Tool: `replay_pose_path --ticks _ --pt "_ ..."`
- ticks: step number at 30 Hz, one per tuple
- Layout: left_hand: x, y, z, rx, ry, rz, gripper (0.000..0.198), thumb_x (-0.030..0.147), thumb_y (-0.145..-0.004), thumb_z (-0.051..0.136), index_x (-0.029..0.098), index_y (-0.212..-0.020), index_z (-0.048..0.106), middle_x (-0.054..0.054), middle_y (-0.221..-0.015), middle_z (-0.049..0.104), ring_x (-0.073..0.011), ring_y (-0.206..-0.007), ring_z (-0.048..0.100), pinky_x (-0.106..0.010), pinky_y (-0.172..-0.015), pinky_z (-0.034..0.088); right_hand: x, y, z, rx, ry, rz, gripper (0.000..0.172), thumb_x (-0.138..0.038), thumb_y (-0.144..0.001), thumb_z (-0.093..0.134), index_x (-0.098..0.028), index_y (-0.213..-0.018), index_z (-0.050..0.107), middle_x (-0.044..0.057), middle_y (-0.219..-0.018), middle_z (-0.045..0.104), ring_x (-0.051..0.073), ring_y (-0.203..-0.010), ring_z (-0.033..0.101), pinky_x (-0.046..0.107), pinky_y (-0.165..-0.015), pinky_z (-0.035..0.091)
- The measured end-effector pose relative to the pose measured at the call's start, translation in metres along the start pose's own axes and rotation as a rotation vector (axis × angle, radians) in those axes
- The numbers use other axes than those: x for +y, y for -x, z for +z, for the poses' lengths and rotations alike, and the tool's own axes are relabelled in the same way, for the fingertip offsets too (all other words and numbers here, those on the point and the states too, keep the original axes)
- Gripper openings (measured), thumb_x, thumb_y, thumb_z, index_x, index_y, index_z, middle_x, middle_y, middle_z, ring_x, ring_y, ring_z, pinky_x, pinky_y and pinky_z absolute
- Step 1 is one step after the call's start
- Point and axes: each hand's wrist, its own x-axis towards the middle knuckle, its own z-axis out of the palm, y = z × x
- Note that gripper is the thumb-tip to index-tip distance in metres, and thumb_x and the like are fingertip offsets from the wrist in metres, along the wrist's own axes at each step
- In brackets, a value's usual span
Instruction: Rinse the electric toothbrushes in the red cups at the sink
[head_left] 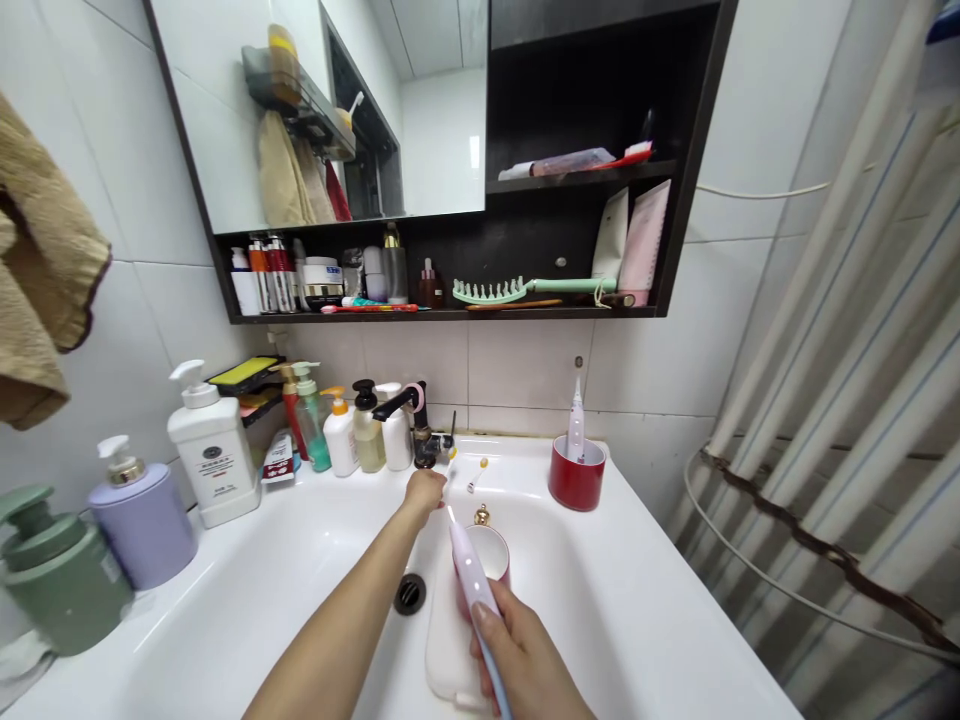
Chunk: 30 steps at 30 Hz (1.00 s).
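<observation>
My right hand point(525, 655) is closed round a pink-white electric toothbrush point(469, 565), whose thin tip points up and away over the white basin point(622, 600). Just behind the brush is a red cup with a white inside point(495, 555); I cannot tell whether the same hand holds it. A white flat object point(446, 650) lies below it in the basin. My left hand point(424, 492) reaches forward with its fingers curled, just below the black tap point(409, 405) and its small lever. What those fingers grip is hidden.
A second red cup point(576, 475) with a toothbrush stands at the basin's back right. Pump bottles point(214, 450) line the left rim, with a lilac point(142, 515) and a green dispenser point(56, 575) nearest. A drain point(410, 593), a mirror cabinet shelf point(450, 312), a towel point(37, 270) and a curtain point(847, 420) surround the basin.
</observation>
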Motion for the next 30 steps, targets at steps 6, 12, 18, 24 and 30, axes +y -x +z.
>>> replay_pose_path --ticks 6,12,18,24,30 --pt "-0.003 0.056 -0.023 -0.157 0.547 -0.162 0.01 0.023 -0.063 0.048 0.014 -0.062 0.042 -0.002 -0.058 0.053 -0.0078 -0.049 0.052 -0.018 -0.048 0.039 -0.001 0.008 0.008 -0.096 -0.023 0.002 0.033 -0.042 -0.068 0.034 -0.015 -0.087 0.036 -0.005 -0.054 0.041 0.003 -0.034 0.036 0.016 -0.029 0.026" --pt "0.0 0.071 -0.025 -0.214 0.767 -0.22 0.013 0.02 -0.062 0.05 0.014 -0.062 0.038 -0.001 -0.051 0.054 -0.0104 -0.047 0.054 -0.02 -0.048 0.04 0.002 0.006 0.014 -0.118 -0.051 0.026 0.031 -0.043 -0.067 0.035 -0.016 -0.081 0.037 -0.005 -0.053 0.041 0.003 -0.032 0.036 0.015 -0.028 0.025" --pt "0.0 0.072 -0.019 -0.216 0.757 -0.161 0.014 0.023 -0.064 0.048 0.014 -0.061 0.038 -0.001 -0.053 0.054 -0.0101 -0.049 0.054 -0.019 -0.048 0.039 0.0 0.004 0.013 -0.057 -0.04 0.034 0.027 -0.042 -0.067 0.036 -0.017 -0.074 0.039 -0.005 -0.053 0.04 0.003 -0.033 0.035 0.015 -0.029 0.026" --pt "0.001 0.074 -0.014 -0.192 0.716 -0.067 0.013 0.023 -0.062 0.049 0.012 -0.06 0.041 0.0 -0.049 0.052 -0.0084 -0.044 0.052 -0.019 -0.047 0.038 0.0 0.005 0.014 -0.028 0.027 0.015 0.028 -0.041 -0.068 0.036 -0.016 -0.08 0.039 -0.005 -0.053 0.04 0.004 -0.034 0.036 0.016 -0.029 0.027" --pt "-0.005 0.071 -0.014 -0.195 0.7 -0.02 0.012 0.022 -0.062 0.049 0.012 -0.06 0.043 0.002 -0.047 0.05 -0.0071 -0.042 0.05 -0.016 -0.042 0.035 0.0 0.003 0.02 0.007 -0.046 0.011 0.019 -0.033 -0.07 0.034 -0.017 -0.078 0.04 -0.005 -0.053 0.04 0.003 -0.035 0.037 0.015 -0.03 0.029"
